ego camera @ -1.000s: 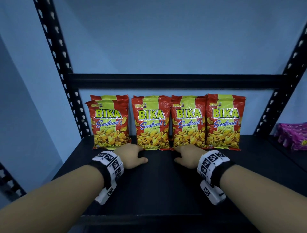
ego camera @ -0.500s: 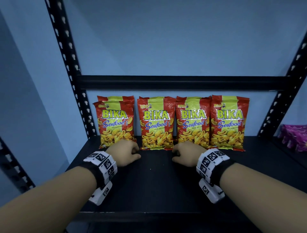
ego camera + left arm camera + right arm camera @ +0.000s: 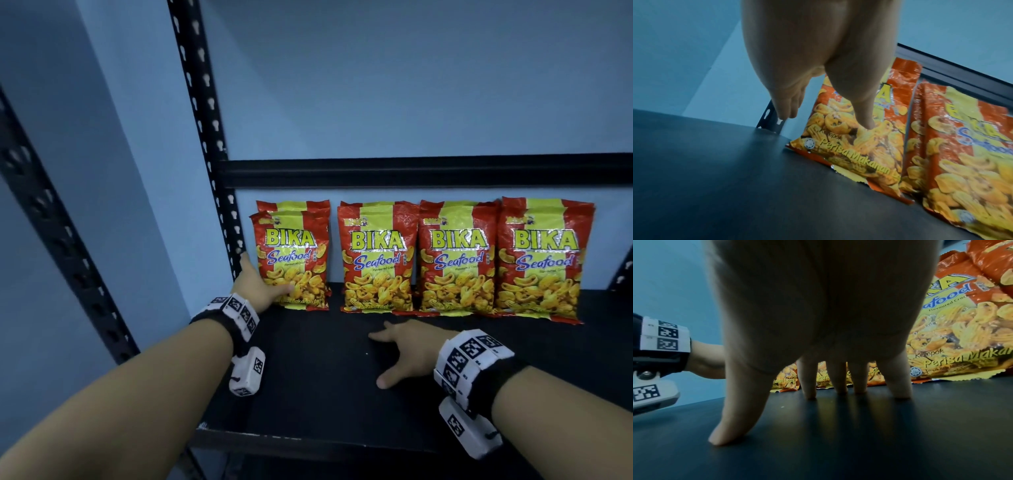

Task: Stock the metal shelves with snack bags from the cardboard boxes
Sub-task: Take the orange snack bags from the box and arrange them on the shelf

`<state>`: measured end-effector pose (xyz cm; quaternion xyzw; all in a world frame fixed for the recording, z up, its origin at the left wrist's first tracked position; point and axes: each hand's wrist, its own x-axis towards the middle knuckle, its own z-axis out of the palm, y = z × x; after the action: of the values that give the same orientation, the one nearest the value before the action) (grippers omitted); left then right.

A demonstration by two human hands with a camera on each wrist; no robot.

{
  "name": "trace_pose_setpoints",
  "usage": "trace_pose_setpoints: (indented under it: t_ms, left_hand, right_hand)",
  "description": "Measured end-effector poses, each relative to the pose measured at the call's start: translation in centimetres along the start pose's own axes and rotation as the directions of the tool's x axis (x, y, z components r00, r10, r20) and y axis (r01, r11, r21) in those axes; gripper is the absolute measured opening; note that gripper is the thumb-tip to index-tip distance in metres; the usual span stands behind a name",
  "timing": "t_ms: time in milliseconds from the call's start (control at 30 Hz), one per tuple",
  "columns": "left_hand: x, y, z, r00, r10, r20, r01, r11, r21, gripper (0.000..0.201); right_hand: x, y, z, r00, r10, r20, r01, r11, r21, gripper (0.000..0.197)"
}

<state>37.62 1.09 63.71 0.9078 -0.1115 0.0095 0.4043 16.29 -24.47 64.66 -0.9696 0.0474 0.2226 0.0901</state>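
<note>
A plain pale-blue painted wall [image 3: 394, 85] is seen behind the rack, lit evenly, with a corner fold noted at the left. White wrist-worn bands printed with black square marker codes [image 3: 474, 356] are observed; a further marker-coded block [image 3: 247, 376] is observed hanging beneath one.

Head view above; wrist views close.
</note>
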Motion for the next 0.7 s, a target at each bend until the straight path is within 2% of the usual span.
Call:
trace_pose_setpoints:
  t_ms: [133,267,500,700]
  left_hand:
    - [1.9,-0.9,1.1,0.999,0.036,0.012,-0.035,0.998,-0.052,0.144]
    - [3.2,-1.7,1.2,0.995,0.066,0.08,-0.053,0.987,-0.152,0.147]
    - [3.4,-1.6,1.6,0.984,0.143,0.102,-0.114,0.963,-0.246,0.125]
    - [3.0,-0.3,2.7,0.978,0.163,0.13,-0.129,0.963,-0.235,0.125]
  right_hand:
    - [0.2,-0.1,0.2,0.999,0.024,0.047,-0.023,1.0,-0.019,0.109]
    - [0.4,-0.4,0.0,0.997,0.042,0.069,-0.038,0.998,-0.047,0.109]
    - [0.3,-0.7,-0.4,0.996,0.05,0.073,-0.046,0.998,-0.049,0.109]
    - [0.1,-0.9,-0.6,0.997,0.043,0.067,-0.04,0.998,-0.045,0.108]
